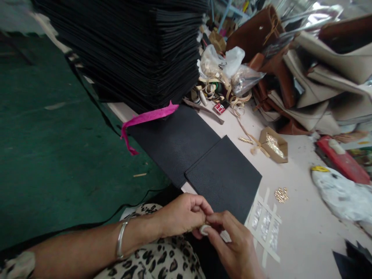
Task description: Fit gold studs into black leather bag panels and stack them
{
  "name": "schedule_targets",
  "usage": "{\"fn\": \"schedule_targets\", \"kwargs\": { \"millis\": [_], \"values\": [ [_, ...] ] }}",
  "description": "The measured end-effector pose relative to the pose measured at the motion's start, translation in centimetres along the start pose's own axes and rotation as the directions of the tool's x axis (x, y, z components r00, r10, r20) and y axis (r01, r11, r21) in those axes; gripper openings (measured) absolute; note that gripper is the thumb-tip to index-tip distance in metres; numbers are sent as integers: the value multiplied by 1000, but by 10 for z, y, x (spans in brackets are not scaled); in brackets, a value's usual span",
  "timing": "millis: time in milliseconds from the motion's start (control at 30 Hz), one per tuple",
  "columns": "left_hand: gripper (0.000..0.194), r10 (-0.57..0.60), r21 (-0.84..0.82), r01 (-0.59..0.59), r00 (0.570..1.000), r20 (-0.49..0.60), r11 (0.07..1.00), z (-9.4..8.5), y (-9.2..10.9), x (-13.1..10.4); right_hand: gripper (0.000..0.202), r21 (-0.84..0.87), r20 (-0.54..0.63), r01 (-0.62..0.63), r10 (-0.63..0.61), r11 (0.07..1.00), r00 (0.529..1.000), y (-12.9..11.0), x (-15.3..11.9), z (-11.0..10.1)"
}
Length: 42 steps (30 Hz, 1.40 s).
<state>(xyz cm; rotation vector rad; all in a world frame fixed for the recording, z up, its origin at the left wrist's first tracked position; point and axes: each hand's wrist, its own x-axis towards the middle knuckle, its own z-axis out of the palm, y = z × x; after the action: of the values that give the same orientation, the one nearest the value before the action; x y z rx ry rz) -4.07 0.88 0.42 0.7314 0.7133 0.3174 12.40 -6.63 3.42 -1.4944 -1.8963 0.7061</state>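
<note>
My left hand [186, 214], with a silver bangle on the wrist, is closed, its fingers pinched together just in front of the table edge. My right hand [234, 240] meets it at the fingertips. A small round whitish thing [204, 230] shows at the right thumb and index finger. Whatever else lies between the fingertips is too small to make out. Just beyond my hands, a black flat panel [225, 174] rests partly over another black sheet [180, 143]. Gold-coloured small pieces [281, 195] lie in a little pile to the right, near taped clear packets [266, 228].
A tall stack of black sheets [139, 50] stands at the back left, with a pink strip [154, 115] at its foot. Cardboard box [273, 145], plastic bags [222, 64], brown and beige bags [316, 85] and a red object [343, 159] occupy the back and right.
</note>
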Motion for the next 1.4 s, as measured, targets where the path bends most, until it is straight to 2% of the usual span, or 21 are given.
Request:
{"fn": "schedule_targets", "kwargs": {
  "millis": [100, 233, 400, 500, 633, 700, 900, 1167, 1400],
  "values": [
    [27, -34, -14, 34, 999, -18, 999, 1, 0, 0, 6, 18, 25, -50, 49, 999, 998, 1, 1, 0],
    [30, -48, -32, 48, 999, -4, 998, 1, 0, -1, 6, 20, 131, -148, 144, 989, 981, 1, 3, -6],
    [26, 31, 18, -31, 999, 6, 999, -2, -4, -1, 8, 16, 204, -70, 65, 997, 977, 0, 4, -11],
    [21, 55, 34, -54, 998, -13, 998, -2, -3, -2, 2, -25, 186, -14, 18, 1000, 982, 0, 4, -10],
    [21, 89, 38, -88, 996, -29, 995, -2, 2, -3, 20, -76, 121, 70, -60, 995, 991, 2, 3, -10],
    [21, 81, 25, -81, 996, -22, 996, -3, 3, -2, 19, -72, 124, 92, -82, 993, 989, 3, 3, -10],
    [23, 47, -20, -47, 999, -1, 999, -6, -3, 1, 9, -18, 145, 45, -42, 999, 988, 2, 6, -8],
    [23, 21, -60, -20, 1000, 15, 998, -4, -14, 4, 8, -21, 292, -51, 55, 998, 955, 5, 7, -12],
    [18, 28, -107, -35, 998, -63, 994, -4, -18, 4, 9, -28, 229, -24, 30, 999, 973, 5, 5, -3]
  ]
}}
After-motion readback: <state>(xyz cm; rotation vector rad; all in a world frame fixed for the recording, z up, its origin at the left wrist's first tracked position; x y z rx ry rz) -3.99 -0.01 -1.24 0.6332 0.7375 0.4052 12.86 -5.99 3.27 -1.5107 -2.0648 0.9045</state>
